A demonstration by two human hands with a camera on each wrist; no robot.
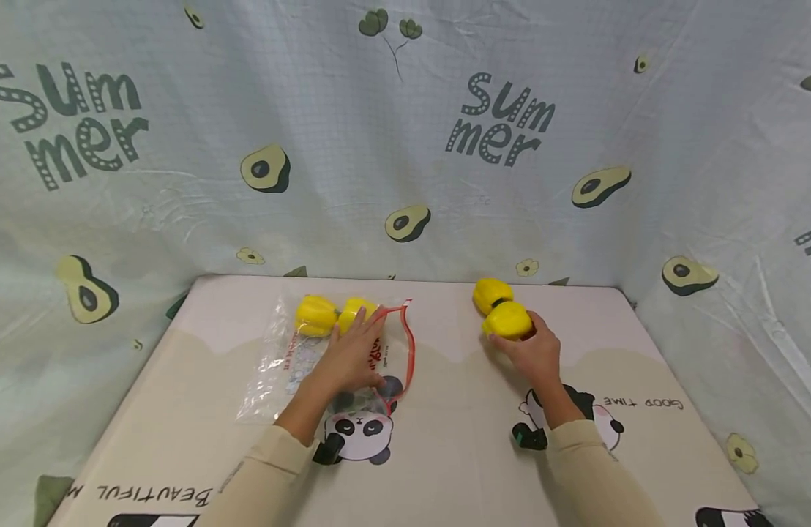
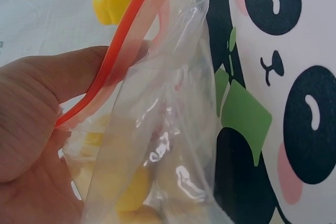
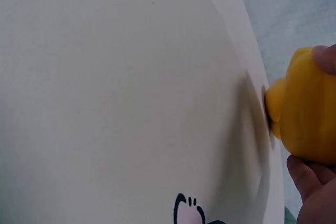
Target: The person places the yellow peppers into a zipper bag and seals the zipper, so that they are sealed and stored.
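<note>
A clear zip bag [image 1: 263, 380] with a red zip edge [image 1: 410, 351] lies on the left half of the table, and two yellow bell peppers [image 1: 315, 316] show through its plastic. My left hand [image 1: 353, 355] is spread at the bag's mouth, the thumb [image 2: 79, 72] behind the red edge in the left wrist view; its fingertips are partly hidden. On the right, my right hand [image 1: 533, 351] grips a yellow bell pepper [image 1: 507, 320] between thumb and fingers. Another yellow bell pepper [image 1: 491, 294] sits just behind that one, near the table's back edge.
The table [image 1: 458, 439] wears a cream cover with printed pandas and lettering. A pale curtain [image 1: 339, 146] printed with avocados rises behind the table and along its sides.
</note>
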